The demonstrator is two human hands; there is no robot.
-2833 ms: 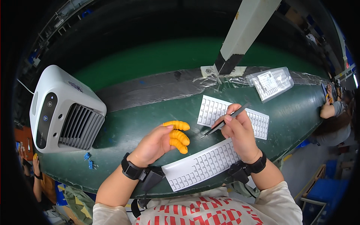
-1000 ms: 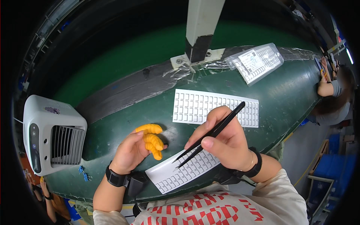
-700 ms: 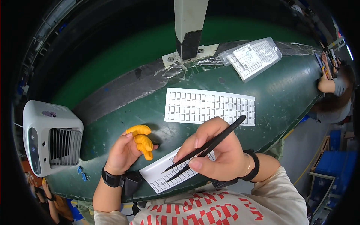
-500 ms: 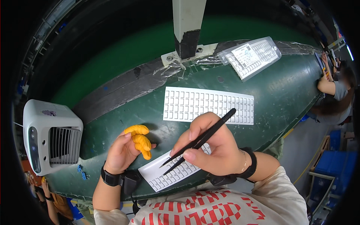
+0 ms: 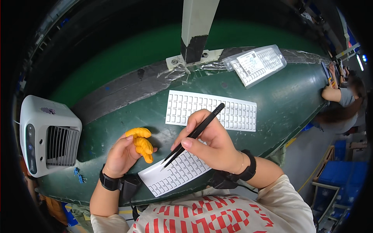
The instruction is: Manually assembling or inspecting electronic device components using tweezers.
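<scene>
1. The near label sheet, a white sheet gridded into small rectangles, lies at the lower centre of the frame on the front edge of the green table, partly under the right hand.
2. The right hand holds black tweezers in a pen-like pinch of thumb and forefinger. Their shaft slants from the upper right down to tips that sit on or just above the sheet's upper left corner. Whether a label is caught between the tips is too small to tell.
3. The left hand, left of centre, is curled closed around the yellow finger cots worn on its fingertips, just beside the sheet's left edge and apart from the tweezers.
4. Judged from this, the step in hand is picking a single label off the near sheet. The next move seems to call for a shallow tip angle and a light pinch, so that one label peels without lifting its neighbours.
5. A second label sheet lies flat at centre, just above the right hand.
6. A clear bag of parts sits upper right, near a white post at top centre.
7. A white fan unit stands at the left edge.
</scene>
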